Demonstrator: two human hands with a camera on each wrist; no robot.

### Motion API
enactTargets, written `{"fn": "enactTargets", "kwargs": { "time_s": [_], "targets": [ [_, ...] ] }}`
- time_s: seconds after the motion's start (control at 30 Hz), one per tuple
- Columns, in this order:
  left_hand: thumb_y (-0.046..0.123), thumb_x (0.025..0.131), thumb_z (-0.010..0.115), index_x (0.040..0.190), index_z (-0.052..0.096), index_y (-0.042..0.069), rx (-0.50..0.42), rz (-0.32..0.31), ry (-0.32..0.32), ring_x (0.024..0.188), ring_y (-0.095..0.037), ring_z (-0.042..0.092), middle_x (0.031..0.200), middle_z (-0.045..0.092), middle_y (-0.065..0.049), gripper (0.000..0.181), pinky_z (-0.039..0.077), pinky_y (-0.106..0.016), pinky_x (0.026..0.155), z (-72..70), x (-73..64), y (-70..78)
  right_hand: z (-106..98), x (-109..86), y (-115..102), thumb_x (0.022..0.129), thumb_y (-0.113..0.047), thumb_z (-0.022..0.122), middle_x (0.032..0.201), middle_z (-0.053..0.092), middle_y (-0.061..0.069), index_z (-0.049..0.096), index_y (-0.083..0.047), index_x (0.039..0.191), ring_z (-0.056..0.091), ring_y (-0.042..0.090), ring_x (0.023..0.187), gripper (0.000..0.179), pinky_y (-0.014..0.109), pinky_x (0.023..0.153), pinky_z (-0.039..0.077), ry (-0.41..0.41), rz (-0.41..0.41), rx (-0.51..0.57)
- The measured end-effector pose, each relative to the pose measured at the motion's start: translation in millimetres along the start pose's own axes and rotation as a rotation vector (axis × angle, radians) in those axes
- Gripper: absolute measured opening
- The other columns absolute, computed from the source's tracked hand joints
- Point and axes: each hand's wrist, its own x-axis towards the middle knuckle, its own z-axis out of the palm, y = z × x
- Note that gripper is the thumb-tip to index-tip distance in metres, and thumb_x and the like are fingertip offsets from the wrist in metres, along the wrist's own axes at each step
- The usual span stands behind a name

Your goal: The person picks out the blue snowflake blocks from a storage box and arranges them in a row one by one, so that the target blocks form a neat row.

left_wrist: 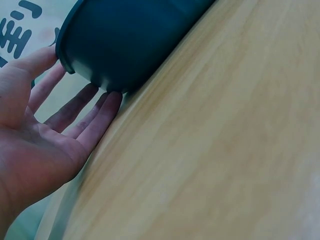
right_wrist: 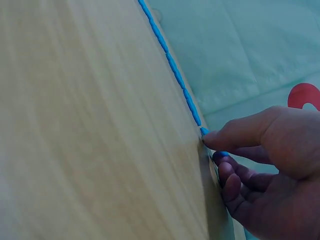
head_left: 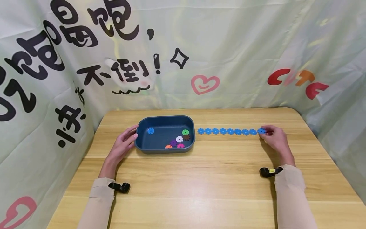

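My left hand (head_left: 122, 144) rests against the left end of a dark blue tray (head_left: 164, 151). In the left wrist view its nearly straight fingertips (left_wrist: 112, 100) touch the tray's outer wall (left_wrist: 125, 45), and one digit reaches the rim. At the right, my right hand (head_left: 275, 140) pinches a blue flower-shaped disc (head_left: 261, 130), the last in a straight row of several blue discs (head_left: 230, 131). The right wrist view shows the row edge-on as a thin blue line (right_wrist: 172, 62); the fingers partly cover the held disc (right_wrist: 204, 131).
Inside the tray lie one blue disc (head_left: 150, 130) at the left and, at the right, green (head_left: 185, 132), white (head_left: 179, 139), brown (head_left: 186, 137), purple (head_left: 173, 143), pink (head_left: 180, 145) and orange (head_left: 168, 146) discs. A printed curtain (head_left: 243, 57) hangs behind the wooden table (head_left: 194, 190).
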Motion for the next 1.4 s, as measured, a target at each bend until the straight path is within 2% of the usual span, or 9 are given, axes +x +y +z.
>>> {"fn": "enactTargets", "kwargs": {
  "time_s": [0.2, 0.43, 0.57, 0.83, 0.97, 1.1, 1.4],
  "targets": [
    [0.03, 0.106, 0.059, 0.156, 0.044, 0.019, -0.001, 0.003, -0.002, 0.131, -0.026, 0.05, 0.158, 0.038, -0.015, 0.054, 0.055, -0.028, 0.095, 0.2, -0.3, 0.1, 0, 0.2, 0, 0.098, -0.01, 0.068, 0.106, 0.063, 0.024, 0.061, 0.011, 0.13, 0.054, 0.025, 0.089, 0.039, 0.019, 0.059, 0.045, -0.03, 0.018, -0.002],
    [0.031, 0.106, 0.059, 0.157, 0.044, 0.019, 0.016, 0.002, -0.001, 0.132, -0.024, 0.049, 0.159, 0.037, -0.015, 0.054, 0.054, -0.027, 0.096, 0.5, -0.8, 0.2, -2, -1.3, -1, 0.099, -0.011, 0.068, 0.116, 0.062, 0.031, 0.059, 0.012, 0.132, 0.056, 0.035, 0.099, 0.042, 0.014, 0.063, 0.042, -0.043, 0.014, 0.006],
    [0.032, 0.106, 0.059, 0.157, 0.044, 0.019, 0.019, 0.003, -0.001, 0.131, -0.024, 0.05, 0.159, 0.037, -0.015, 0.054, 0.054, -0.027, 0.095, 0.6, -0.9, 0.1, -5, -2.7, -7, 0.099, -0.012, 0.068, 0.121, 0.059, 0.031, 0.056, 0.012, 0.136, 0.055, 0.036, 0.105, 0.046, 0.012, 0.064, 0.042, -0.052, 0.024, 0.037],
    [0.031, 0.106, 0.059, 0.156, 0.044, 0.018, 0.013, -0.001, 0.004, 0.131, -0.024, 0.049, 0.159, 0.038, -0.015, 0.054, 0.054, -0.027, 0.095, 0.8, -0.8, 0.6, -9, -6.4, -34, 0.101, -0.019, 0.065, 0.122, 0.06, 0.025, 0.059, 0.004, 0.137, 0.054, 0.029, 0.107, 0.042, 0.011, 0.068, 0.042, 0.018, -0.046, 0.101],
    [0.031, 0.106, 0.059, 0.157, 0.044, 0.018, 0.013, -0.005, 0.001, 0.133, -0.026, 0.048, 0.16, 0.037, -0.016, 0.054, 0.054, -0.027, 0.095, -0.4, -0.7, -0.8, -6, -7.5, -48, 0.101, -0.018, 0.066, 0.116, 0.063, 0.023, 0.063, 0.003, 0.132, 0.056, 0.015, 0.101, 0.038, 0.01, 0.071, 0.043, 0.073, -0.112, 0.134],
    [0.031, 0.106, 0.059, 0.157, 0.044, 0.018, 0.004, -0.008, 0.002, 0.134, -0.027, 0.048, 0.16, 0.036, -0.016, 0.055, 0.054, -0.027, 0.096, -1.6, -0.9, -1.6, -1, -9.5, -63, 0.101, -0.017, 0.066, 0.115, 0.064, 0.022, 0.063, 0.003, 0.131, 0.056, 0.004, 0.095, 0.036, 0.007, 0.075, 0.044, 0.09, -0.169, 0.184],
    [0.032, 0.106, 0.06, 0.157, 0.044, 0.019, 0.004, -0.014, 0.004, 0.134, -0.027, 0.048, 0.16, 0.037, -0.015, 0.055, 0.054, -0.026, 0.096, -0.4, -0.2, 0.0, 19, -16.7, -101, 0.102, -0.017, 0.065, 0.116, 0.065, 0.018, 0.063, -0.002, 0.133, 0.06, 0.011, 0.1, 0.034, 0.01, 0.08, 0.047, 0.094, -0.247, 0.256]
  ]
}}
